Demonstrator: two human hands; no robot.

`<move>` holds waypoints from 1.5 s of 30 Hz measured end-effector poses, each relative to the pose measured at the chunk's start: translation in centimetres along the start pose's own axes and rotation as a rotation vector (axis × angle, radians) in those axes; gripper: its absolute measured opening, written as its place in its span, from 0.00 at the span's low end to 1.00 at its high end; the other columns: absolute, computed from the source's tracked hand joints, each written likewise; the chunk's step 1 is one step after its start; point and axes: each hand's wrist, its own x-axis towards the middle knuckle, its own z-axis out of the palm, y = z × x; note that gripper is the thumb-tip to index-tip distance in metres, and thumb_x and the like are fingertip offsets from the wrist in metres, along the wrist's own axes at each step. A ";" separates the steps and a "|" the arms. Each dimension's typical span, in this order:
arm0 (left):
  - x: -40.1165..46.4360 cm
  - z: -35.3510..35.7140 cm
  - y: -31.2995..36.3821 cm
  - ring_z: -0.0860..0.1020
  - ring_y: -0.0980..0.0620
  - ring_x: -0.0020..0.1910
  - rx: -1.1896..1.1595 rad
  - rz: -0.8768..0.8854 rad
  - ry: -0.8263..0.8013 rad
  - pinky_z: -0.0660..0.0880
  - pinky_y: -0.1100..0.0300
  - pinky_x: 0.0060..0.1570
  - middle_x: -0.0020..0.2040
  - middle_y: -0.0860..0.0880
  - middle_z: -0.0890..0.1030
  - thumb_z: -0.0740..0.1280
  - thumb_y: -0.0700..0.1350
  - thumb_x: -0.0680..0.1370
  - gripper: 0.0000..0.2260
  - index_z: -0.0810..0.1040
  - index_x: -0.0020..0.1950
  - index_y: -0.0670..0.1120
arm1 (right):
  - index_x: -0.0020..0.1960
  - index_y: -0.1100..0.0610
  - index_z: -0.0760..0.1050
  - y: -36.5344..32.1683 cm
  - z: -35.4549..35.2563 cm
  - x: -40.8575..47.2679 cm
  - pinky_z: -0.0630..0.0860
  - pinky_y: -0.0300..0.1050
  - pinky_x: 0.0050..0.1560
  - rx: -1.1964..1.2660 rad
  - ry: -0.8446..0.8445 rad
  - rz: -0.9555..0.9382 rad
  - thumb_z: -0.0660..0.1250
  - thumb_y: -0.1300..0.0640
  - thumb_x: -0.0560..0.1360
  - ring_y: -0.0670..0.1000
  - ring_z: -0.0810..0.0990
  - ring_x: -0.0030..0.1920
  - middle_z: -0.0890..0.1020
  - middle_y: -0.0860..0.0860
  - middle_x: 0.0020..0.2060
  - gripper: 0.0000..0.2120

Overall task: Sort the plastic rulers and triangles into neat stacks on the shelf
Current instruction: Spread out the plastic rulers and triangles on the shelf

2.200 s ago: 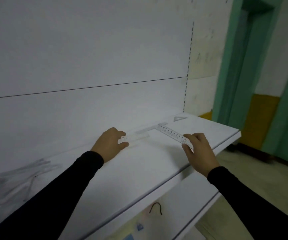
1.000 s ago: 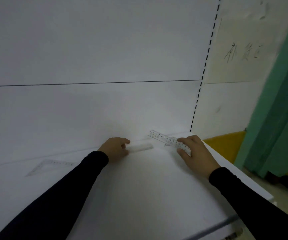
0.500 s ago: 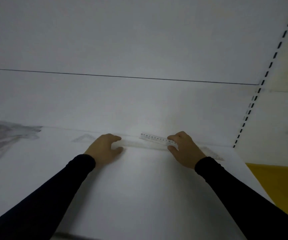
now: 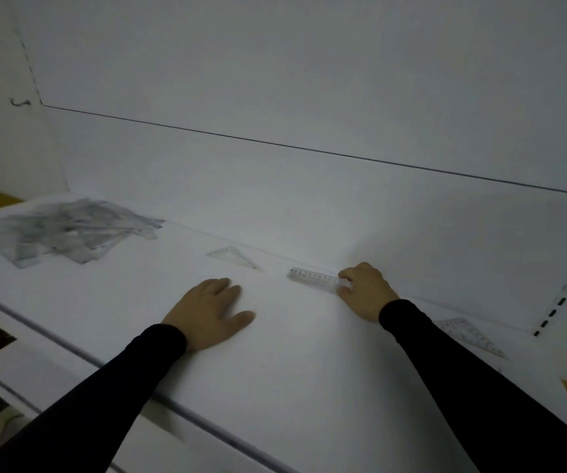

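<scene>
Now | right hand (image 4: 365, 291) pinches ruler (image 4: 312, 276) | left hand (image 4: 208, 312) flat, released | markings unreadable

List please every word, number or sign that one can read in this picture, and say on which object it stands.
No text can be read.
Ruler held by the right hand: scale marks and digits, too small to read.
Triangle near the back wall: scale marks, too faint to read.
Triangle behind the right sleeve: marks, blurred.
Pile of rulers and triangles at the left: markings blurred.

Ruler (image 4: 313, 277) scale marks, numerals unreadable.
</scene>
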 end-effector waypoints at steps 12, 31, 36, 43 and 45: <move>0.1 0.1 -0.2 0.58 0.53 0.74 -0.015 0.006 0.007 0.52 0.62 0.70 0.75 0.51 0.62 0.43 0.74 0.62 0.45 0.65 0.72 0.52 | 0.53 0.55 0.78 0.1 0.4 0.4 0.76 0.48 0.50 0.031 -0.065 0.055 0.63 0.48 0.75 0.56 0.77 0.46 0.77 0.55 0.48 0.14; 0.6 -1.1 -1.2 0.60 0.53 0.73 -0.237 -0.023 -0.070 0.54 0.61 0.71 0.75 0.52 0.63 0.59 0.69 0.70 0.35 0.66 0.72 0.51 | 0.64 0.59 0.73 -6.5 -0.2 -1.3 0.63 0.34 0.56 0.197 0.211 -0.168 0.64 0.51 0.77 0.50 0.73 0.58 0.74 0.53 0.58 0.19; -1.5 -4.0 -7.1 0.63 0.54 0.71 -0.158 0.045 0.081 0.56 0.65 0.67 0.72 0.52 0.68 0.56 0.66 0.75 0.30 0.68 0.71 0.50 | 0.64 0.59 0.73 -12.9 1.2 -1.2 0.62 0.33 0.61 0.170 0.240 -0.306 0.64 0.50 0.77 0.49 0.73 0.61 0.75 0.52 0.60 0.19; -5.7 -8.9 -21.7 0.65 0.51 0.70 0.059 0.021 0.166 0.58 0.60 0.68 0.71 0.50 0.69 0.42 0.71 0.69 0.41 0.65 0.73 0.49 | 0.71 0.54 0.66 -26.3 6.0 2.3 0.56 0.34 0.68 0.179 0.198 -0.359 0.58 0.43 0.78 0.47 0.64 0.71 0.67 0.50 0.70 0.25; -6.7 -9.9 -25.6 0.64 0.51 0.70 0.075 -0.017 0.167 0.58 0.59 0.69 0.71 0.50 0.68 0.42 0.72 0.69 0.41 0.65 0.73 0.49 | 0.73 0.53 0.64 -29.8 7.7 3.5 0.54 0.35 0.68 0.154 0.168 -0.368 0.57 0.43 0.79 0.47 0.61 0.72 0.64 0.49 0.72 0.25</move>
